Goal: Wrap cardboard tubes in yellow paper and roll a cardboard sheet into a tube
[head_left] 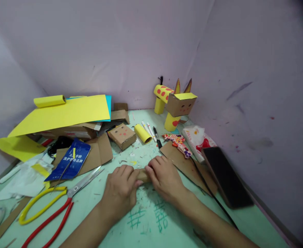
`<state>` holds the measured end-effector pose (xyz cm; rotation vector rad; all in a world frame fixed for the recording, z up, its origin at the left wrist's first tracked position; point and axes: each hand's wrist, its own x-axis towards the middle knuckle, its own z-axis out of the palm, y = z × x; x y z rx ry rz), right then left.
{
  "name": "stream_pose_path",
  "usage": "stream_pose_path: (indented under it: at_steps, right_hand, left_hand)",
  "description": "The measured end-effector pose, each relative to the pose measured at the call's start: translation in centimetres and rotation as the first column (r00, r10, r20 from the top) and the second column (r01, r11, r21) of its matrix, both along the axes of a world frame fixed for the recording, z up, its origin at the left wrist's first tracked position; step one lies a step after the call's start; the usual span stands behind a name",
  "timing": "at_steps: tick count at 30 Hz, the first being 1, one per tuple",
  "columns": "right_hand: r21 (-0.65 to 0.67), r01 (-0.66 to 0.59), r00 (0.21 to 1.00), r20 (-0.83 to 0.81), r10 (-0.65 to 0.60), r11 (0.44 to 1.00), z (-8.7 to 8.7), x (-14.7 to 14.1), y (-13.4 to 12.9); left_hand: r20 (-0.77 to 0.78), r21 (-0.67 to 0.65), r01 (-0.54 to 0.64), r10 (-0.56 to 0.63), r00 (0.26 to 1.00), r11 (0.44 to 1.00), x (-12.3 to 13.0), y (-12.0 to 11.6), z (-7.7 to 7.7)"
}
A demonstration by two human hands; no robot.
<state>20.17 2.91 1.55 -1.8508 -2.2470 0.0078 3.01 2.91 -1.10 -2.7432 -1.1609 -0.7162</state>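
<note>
Both hands meet at the middle of the green table [143, 234], around a short brown cardboard piece [143, 175]. My left hand [122, 187] has its fingers wrapped over the piece's left end. Curled round its right end are the fingers of my right hand [164, 177]. Only the middle of the piece shows between them; the rest is hidden. Beyond the hands stand a yellow paper tube [142, 133] lying on its side and a flat cardboard box with a drawn face [122, 136].
Open scissors [70, 194] lie left of my left hand. A blue packet [72, 160] and yellow sheets [71, 113] are behind them. At the back right stands a cardboard animal [181, 105]; a phone [227, 177] and cardboard strip [190, 165] lie right.
</note>
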Motion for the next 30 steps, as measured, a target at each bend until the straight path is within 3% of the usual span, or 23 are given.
stream_pose_path:
  at_steps: [4,12,15,18,20,21,22,24,27,29,30]
  right_hand:
    - [-0.002,0.042,0.999,0.013,-0.042,0.999,-1.1,-0.5,0.5]
    - [-0.059,0.092,0.995,-0.038,-0.095,0.994,-1.3,-1.0,3.9]
    - [-0.053,0.054,0.994,-0.094,-0.059,0.997,-0.7,-0.5,4.1]
    - [-0.003,0.014,0.985,-0.173,-0.014,1.000,0.8,1.0,0.9]
    - [0.064,0.043,0.971,-0.240,-0.027,0.997,1.2,2.6,-3.6]
    - [0.124,0.118,0.936,-0.345,-0.068,0.985,0.9,3.5,-6.3]
    - [0.160,0.143,0.920,-0.384,-0.072,0.977,0.2,4.3,-9.0]
    - [0.236,0.133,0.965,-0.251,-0.072,0.963,-2.3,5.5,-13.7]
    - [0.213,0.181,0.983,-0.074,-0.169,0.960,-6.3,4.5,-17.0]
    - [0.126,0.049,0.994,-0.104,-0.036,0.991,-7.5,1.8,-16.7]
    - [0.080,-0.120,0.979,-0.157,0.132,0.990,-7.4,0.2,-16.1]
  left_hand:
    - [-0.047,-0.076,-0.015,0.012,0.999,0.997,0.2,0.9,0.4]
    - [-0.214,-0.177,-0.123,0.084,0.973,0.976,0.6,3.5,1.5]
    - [-0.274,-0.190,-0.080,0.026,0.961,0.978,0.7,3.4,1.8]
    - [-0.297,-0.187,-0.013,-0.044,0.954,0.982,0.7,2.3,1.8]
    - [-0.280,-0.165,-0.031,-0.016,0.960,0.986,0.6,1.7,1.6]
    - [-0.261,-0.150,-0.055,0.014,0.965,0.987,0.5,1.6,1.5]
    - [-0.233,-0.132,-0.086,0.053,0.971,0.987,0.4,1.5,1.6]
    - [-0.150,-0.097,-0.160,0.145,0.978,0.982,0.0,1.6,2.2]
    - [0.004,-0.042,-0.297,0.298,0.955,0.954,-0.9,1.6,3.9]
    - [0.119,-0.050,-0.361,0.364,0.924,0.931,-1.5,1.4,5.2]
    - [0.171,-0.074,-0.376,0.384,0.908,0.923,-1.8,1.2,5.9]
